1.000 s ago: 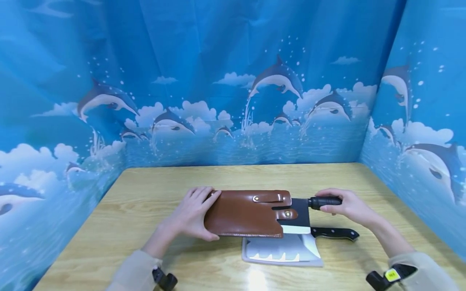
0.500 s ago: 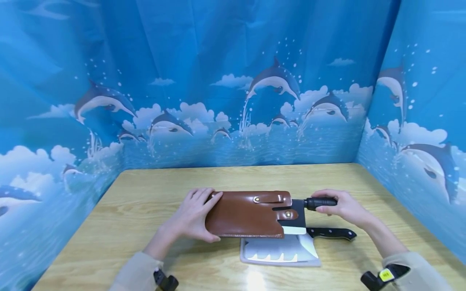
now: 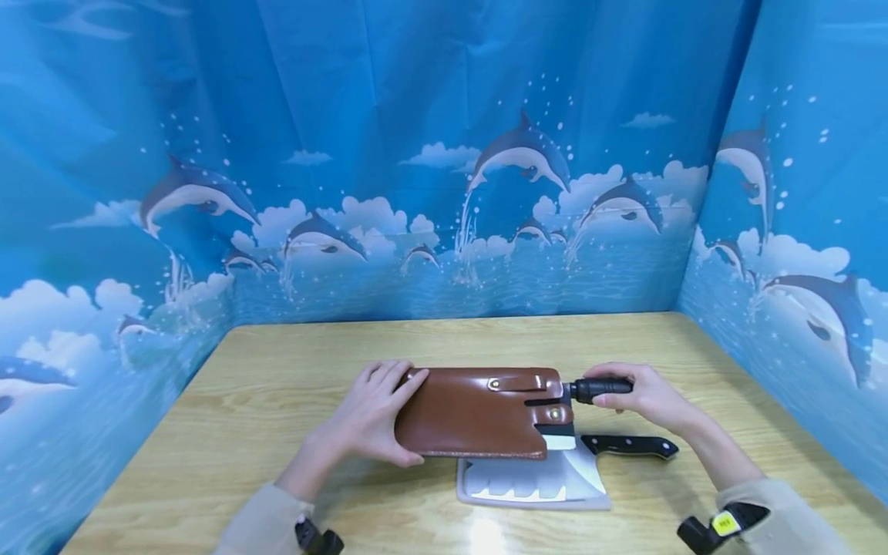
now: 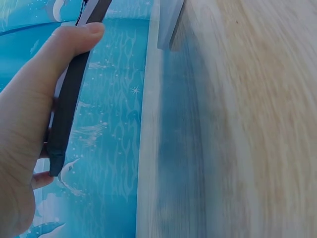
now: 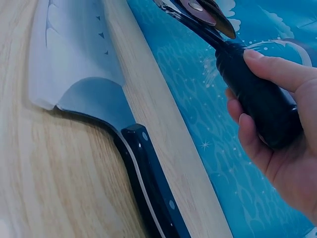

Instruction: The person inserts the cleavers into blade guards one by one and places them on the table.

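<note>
A brown leather sheath is held above the table, my left hand gripping its left end with the thumb on the near side. In the left wrist view the sheath's dark edge runs past my thumb. Most of a cleaver's blade is hidden inside the sheath; a dark and silvery strip shows at the mouth. My right hand holds that cleaver's black handle. The sheath's snap strap lies across the opening.
Beneath the sheath, a second cleaver with a black riveted handle lies on the wooden table. Its blade sits in a translucent cover. A blue dolphin-print curtain stands around the back and sides.
My right hand has moved left, and the cleaver's blade has slid deeper into the sheath. The left hand stays on the sheath's end, nearly still. The second cleaver has not moved.
</note>
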